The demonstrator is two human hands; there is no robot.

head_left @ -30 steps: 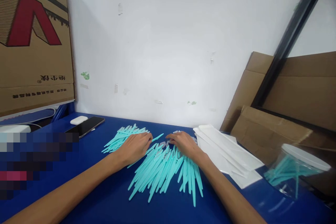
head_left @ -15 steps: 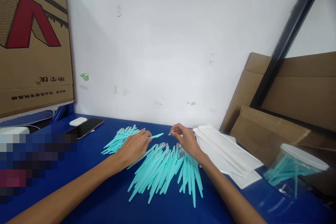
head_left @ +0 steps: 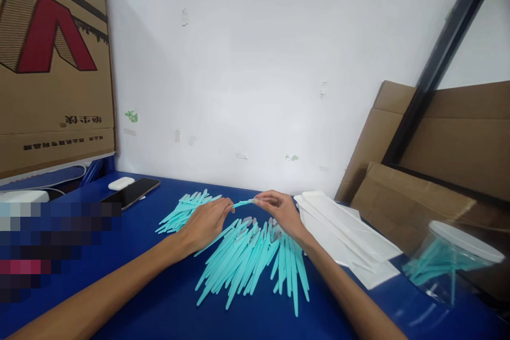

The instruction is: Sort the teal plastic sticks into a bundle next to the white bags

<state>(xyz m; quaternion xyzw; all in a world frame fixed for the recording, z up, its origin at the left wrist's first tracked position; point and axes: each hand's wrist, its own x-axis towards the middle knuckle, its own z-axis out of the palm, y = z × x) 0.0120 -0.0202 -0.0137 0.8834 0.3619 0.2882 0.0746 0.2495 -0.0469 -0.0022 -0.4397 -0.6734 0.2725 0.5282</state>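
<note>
My left hand [head_left: 209, 219] is closed on a slim turquoise eyebrow razor [head_left: 241, 203], which points right. Between the thumb and fingers of my right hand [head_left: 280, 212] is a small clear cap [head_left: 255, 201]; it meets the razor's tip, though how far it covers the blade is too small to tell. Below both hands a large fanned pile of turquoise razors [head_left: 235, 260] lies on the blue table [head_left: 159, 287], many with clear caps at their far ends. A smaller pile of razors [head_left: 179, 212] is partly hidden behind my left hand.
White paper sleeves [head_left: 350, 234] lie to the right, near my right forearm. Beyond them stands a clear tub [head_left: 442, 276] with a white lid and turquoise razors inside. A phone [head_left: 133, 194] and a white case [head_left: 121, 184] are at back left. Cardboard [head_left: 418, 212] leans at right.
The razor and the clear cap, apart before, now meet end to end between my hands. My right hand has turned slightly and its fingers reach further left; my left has barely moved.
</note>
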